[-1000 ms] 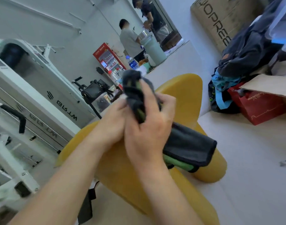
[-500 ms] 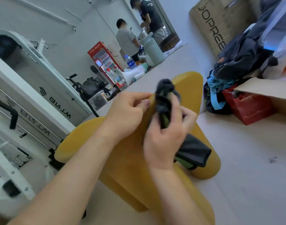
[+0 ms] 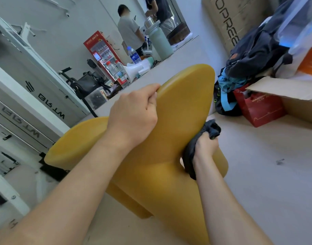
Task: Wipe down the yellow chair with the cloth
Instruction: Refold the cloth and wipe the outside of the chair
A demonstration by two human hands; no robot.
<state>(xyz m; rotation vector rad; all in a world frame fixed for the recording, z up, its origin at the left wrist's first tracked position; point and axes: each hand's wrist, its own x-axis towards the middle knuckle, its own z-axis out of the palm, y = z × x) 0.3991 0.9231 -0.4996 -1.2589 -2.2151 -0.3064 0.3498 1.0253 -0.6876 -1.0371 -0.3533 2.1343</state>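
The yellow chair [image 3: 178, 110] fills the middle of the head view, its rounded back rising toward the upper right. My left hand [image 3: 134, 117] grips the left edge of that back, fingers curled over the rim. My right hand [image 3: 205, 147] holds the bunched dark cloth [image 3: 211, 129] and presses it against the chair's right side, low on the back. Part of the cloth hangs down past my wrist. My right palm is hidden behind the cloth.
A red paper bag [image 3: 258, 106], a cardboard box [image 3: 293, 96] and a dark backpack [image 3: 254, 50] pile up at the right. White exercise machines [image 3: 27, 89] stand on the left. Two people [image 3: 128, 29] stand at a counter behind. Pale floor [image 3: 266, 174] lies to the right.
Both hands were bunching the cloth in front of the chair. Now my left hand has let go and taken the chair back's edge, and my right hand has lowered the cloth onto the chair's right side.
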